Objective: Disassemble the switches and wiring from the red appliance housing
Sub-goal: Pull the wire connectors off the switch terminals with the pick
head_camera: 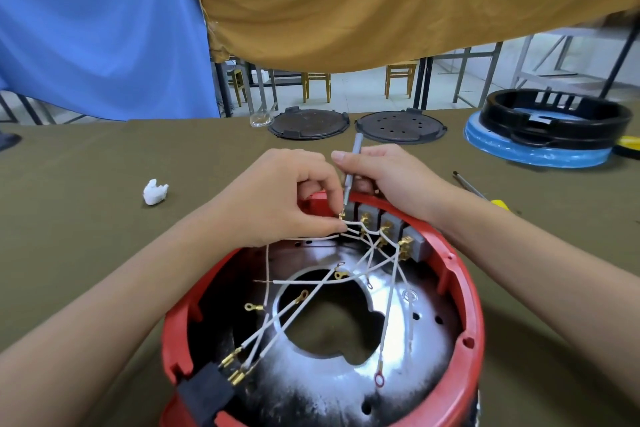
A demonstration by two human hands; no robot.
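The red appliance housing (460,291) sits open side up at the near edge of the olive-green table (86,236), filling the 6 o'clock part of the view; it is a round red plastic shell with a shiny metal floor (398,367) that has a large irregular hole cut through its middle. Along the rim at about 12 to 1 o'clock stands a row of four grey switches (388,222), each carrying brass terminals. White wires (304,302) fan out from those terminals across the bowl, several ending in loose brass ring lugs, others running to brass spade connectors at a black block (204,388) at 7 o'clock on the rim. The left hand (294,194) is curled, its thumb and fingertips pinching a white wire just beside the leftmost switch. The right hand (388,177) is wrapped around a slim grey tool (351,170) held nearly upright, its tip touching the brass terminal of that same switch. Farther out on the table lie a crumpled white wad (155,191) at 10 o'clock, two dark round plates (308,124) at 12 o'clock, a black ring on a blue-wrapped disc (540,146) at 2 o'clock, and a screwdriver (474,189) near the right forearm.
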